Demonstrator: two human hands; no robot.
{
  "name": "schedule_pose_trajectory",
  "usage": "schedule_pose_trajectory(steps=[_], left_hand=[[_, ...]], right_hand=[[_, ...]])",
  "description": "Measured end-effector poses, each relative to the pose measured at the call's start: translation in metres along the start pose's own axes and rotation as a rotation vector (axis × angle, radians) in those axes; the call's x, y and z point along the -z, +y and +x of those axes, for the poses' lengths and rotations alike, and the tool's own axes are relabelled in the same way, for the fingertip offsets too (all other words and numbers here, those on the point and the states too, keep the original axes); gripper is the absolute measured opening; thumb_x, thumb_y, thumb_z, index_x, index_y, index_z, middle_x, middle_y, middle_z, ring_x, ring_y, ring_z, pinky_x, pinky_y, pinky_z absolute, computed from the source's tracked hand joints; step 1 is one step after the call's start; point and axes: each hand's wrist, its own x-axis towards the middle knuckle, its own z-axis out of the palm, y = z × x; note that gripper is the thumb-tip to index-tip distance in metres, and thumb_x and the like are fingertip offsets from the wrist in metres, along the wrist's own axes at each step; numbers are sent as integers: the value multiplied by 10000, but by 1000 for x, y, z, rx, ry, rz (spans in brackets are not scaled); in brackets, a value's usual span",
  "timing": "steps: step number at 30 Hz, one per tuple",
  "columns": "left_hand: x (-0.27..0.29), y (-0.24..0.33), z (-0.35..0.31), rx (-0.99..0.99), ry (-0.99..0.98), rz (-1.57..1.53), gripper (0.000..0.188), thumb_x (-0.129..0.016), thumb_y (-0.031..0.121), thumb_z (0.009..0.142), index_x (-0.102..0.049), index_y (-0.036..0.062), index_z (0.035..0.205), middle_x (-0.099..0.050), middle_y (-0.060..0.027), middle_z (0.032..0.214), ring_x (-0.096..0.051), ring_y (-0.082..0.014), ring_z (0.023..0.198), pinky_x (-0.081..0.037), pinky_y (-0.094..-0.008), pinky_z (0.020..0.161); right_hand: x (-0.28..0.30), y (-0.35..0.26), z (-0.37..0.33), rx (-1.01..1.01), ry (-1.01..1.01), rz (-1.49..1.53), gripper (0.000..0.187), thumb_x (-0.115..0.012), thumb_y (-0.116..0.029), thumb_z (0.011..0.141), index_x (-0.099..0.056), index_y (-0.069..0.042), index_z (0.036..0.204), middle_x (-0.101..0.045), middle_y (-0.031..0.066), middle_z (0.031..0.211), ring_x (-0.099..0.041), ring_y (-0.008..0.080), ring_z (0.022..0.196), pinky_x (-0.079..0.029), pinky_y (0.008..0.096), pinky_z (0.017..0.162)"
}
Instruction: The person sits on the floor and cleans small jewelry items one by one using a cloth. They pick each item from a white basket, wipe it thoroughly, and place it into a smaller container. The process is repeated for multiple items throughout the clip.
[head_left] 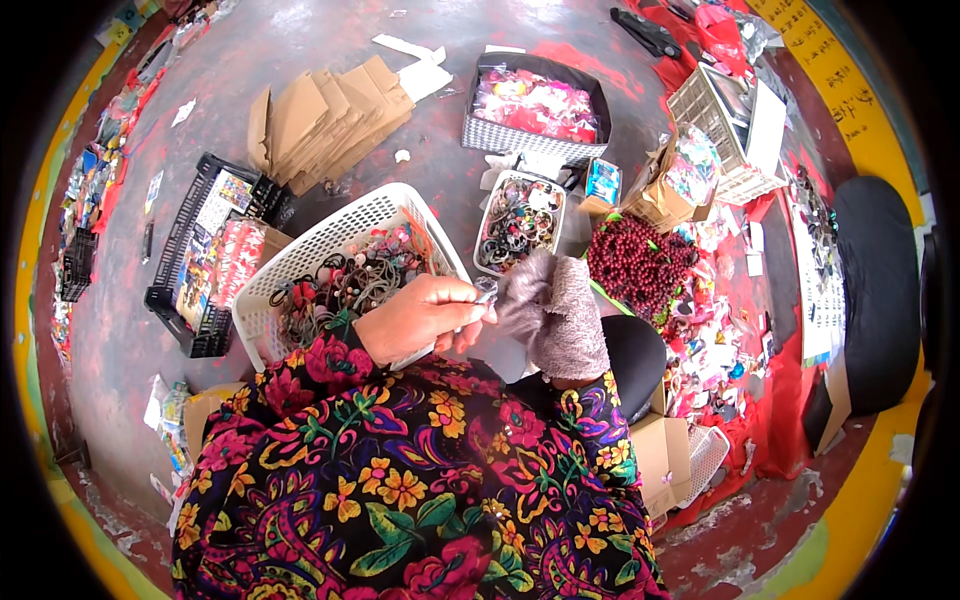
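Note:
My left hand (430, 315) is closed in a pinch, thumb against finger, on a small shiny greyish piece (486, 288) whose kind I cannot make out. Close beside it on the right is my right hand (525, 300), covered by a fuzzy mauve-grey glove or cuff (570, 325). Blur and the fabric hide its fingers. Under and left of my left hand stands a white perforated basket (262, 318), heaped with grey and dark hair ties (365, 275) and some pink and red ones. Just beyond my hands, a smaller white basket (487, 245) holds dark hair ties and bands.
Dark red beaded strands (640, 262) lie to the right, before a carton (655, 190). A black crate (168, 300) stands left, with folded cardboard (330, 120) behind. A grey-patterned box (535, 148) of pink packets sits at the back. Small packaged goods (710, 350) litter the right.

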Motion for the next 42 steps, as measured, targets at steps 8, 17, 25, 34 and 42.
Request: schedule_pose_trajectory(steps=[8, 17, 25, 34, 42], left_hand=[[3, -4, 1, 55, -86, 82, 215, -463, 144, 932, -589, -11, 1012, -593, -26, 722, -535, -52, 602, -398, -184, 510], [-1, 11, -8, 132, -94, 206, 143, -434, 47, 875, -552, 1, 810, -627, -64, 703, -567, -94, 520, -439, -216, 469], [14, 20, -24, -195, -214, 644, 137, -491, 53, 813, -586, -4, 732, -593, -68, 597, -578, -153, 530, -444, -285, 528], [31, 14, -46, -162, -87, 481, 157, -520, 84, 843, -611, -31, 787, -598, -71, 611, -572, -125, 527, -446, -271, 512], [44, 19, -61, -86, 170, 24, 248, -469, 146, 928, -590, -12, 780, -627, -61, 769, -573, -82, 641, -425, -192, 492]], right_hand=[[-14, -24, -4, -394, -65, 545, 346, -620, -128, 805, -542, -56, 1134, -612, 106, 951, -608, 185, 813, -443, 293, 799], [1, -52, -15, -198, -316, 45, 233, -559, -339, 845, -615, -116, 812, -619, 55, 741, -611, 267, 709, -453, 401, 748], [-6, -36, -23, 180, -471, -182, 123, -590, -274, 808, -619, -156, 831, -589, 37, 705, -594, 215, 694, -434, 384, 659], [-8, -31, -16, 285, -454, -107, 94, -625, -147, 693, -628, -129, 784, -520, 56, 641, -554, 240, 597, -421, 366, 511], [23, -27, -12, -222, -401, 139, 133, -597, -156, 733, -596, -39, 796, -591, 98, 823, -599, 250, 700, -465, 345, 606]])
